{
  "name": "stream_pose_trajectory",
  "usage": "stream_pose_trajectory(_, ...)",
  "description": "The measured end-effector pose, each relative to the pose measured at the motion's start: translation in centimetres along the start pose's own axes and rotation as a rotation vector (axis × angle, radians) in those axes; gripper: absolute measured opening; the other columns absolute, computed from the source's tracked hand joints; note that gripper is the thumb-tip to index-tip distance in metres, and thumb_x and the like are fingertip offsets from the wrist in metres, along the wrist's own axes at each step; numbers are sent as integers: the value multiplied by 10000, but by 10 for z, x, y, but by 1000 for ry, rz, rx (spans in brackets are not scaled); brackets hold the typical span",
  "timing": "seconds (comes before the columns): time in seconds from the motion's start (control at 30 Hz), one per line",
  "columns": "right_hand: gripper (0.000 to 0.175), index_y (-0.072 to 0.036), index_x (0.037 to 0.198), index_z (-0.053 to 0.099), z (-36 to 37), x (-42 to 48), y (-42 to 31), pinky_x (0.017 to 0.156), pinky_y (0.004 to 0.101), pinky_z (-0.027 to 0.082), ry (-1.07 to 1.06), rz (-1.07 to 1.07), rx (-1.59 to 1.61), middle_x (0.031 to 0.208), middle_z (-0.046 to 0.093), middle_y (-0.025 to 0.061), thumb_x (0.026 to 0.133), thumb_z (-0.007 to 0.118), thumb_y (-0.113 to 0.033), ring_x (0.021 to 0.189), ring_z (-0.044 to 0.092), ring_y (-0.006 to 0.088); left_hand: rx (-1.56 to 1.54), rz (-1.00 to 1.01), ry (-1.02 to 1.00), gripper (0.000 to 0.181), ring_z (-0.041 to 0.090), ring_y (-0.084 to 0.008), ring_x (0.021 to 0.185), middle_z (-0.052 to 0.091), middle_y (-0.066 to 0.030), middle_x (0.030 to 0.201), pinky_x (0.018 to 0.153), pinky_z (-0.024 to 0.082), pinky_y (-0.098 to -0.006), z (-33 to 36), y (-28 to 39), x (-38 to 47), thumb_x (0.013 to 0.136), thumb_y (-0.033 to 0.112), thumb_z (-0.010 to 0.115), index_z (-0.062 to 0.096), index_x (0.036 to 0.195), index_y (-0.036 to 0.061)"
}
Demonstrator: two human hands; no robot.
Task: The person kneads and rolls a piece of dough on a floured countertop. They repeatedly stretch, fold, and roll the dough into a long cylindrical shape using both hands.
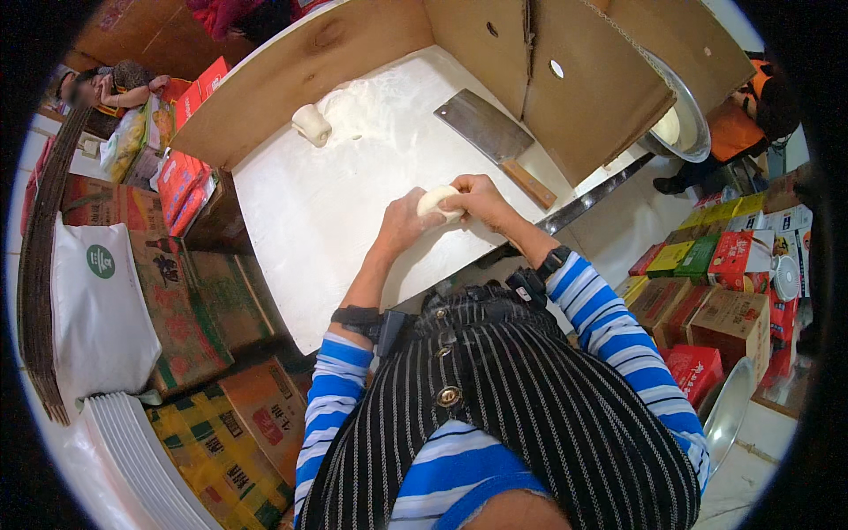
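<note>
Between my two hands is a rounded piece of white dough (435, 201), held above the near part of a floured white work board (318, 218). My left hand (405, 222) cups it from the left, thumb across the front. From the right, my right hand (482, 202) grips its edge with thumb and fingers. A second, rolled piece of dough (311, 125) lies at the board's far left, beside a patch of loose flour (358, 109). Right of my hands rests a cleaver with a broad steel blade (485, 126) and a wooden handle (528, 184).
Cardboard panels (583, 79) and a brown wall (318, 53) border the board. Behind the panels is a metal bowl (692, 126) with pale contents. Stacked cartons (729, 318) stand right, more boxes (225, 298) left. One person (126, 89) is at far left, another (748, 126) at right.
</note>
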State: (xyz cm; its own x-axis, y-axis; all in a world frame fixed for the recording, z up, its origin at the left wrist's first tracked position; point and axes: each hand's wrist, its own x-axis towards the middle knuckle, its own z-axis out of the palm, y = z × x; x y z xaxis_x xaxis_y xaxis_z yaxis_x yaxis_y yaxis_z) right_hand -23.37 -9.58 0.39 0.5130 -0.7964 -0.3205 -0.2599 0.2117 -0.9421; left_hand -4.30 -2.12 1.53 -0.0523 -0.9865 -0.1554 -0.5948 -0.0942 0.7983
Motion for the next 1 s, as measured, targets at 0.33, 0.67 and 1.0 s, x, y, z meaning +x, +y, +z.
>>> stream_pose_trajectory(0.33,323,10,1079,680,-7,16,-31,586,271,537,-74,24,289,892,686,66,847,765,-197,768,652,127,-858,-59,71,586,643,-173,887,649,-114,1031,765,538,-323,1,5,-9,822,330,766,547,1235,-23)
stream_pose_trajectory(0.67,474,33,1148,683,28,23,-39,698,341,551,-11,-55,196,1026,707,129,872,721,-351,834,674,197,-1383,51,281,426,626,-178,835,628,-87,1015,727,533,-298,26,29,1,975,259,630,494,1282,-2)
stream_pose_trajectory(1.0,403,11,1198,672,6,-8,-18,808,341,560,93,2,42,1084,719,147,863,695,-213,928,691,206,-30,32,82,470,644,-271,964,661,-162,1110,838,508,-378,-22,-20,-8,796,238,732,646,1199,12)
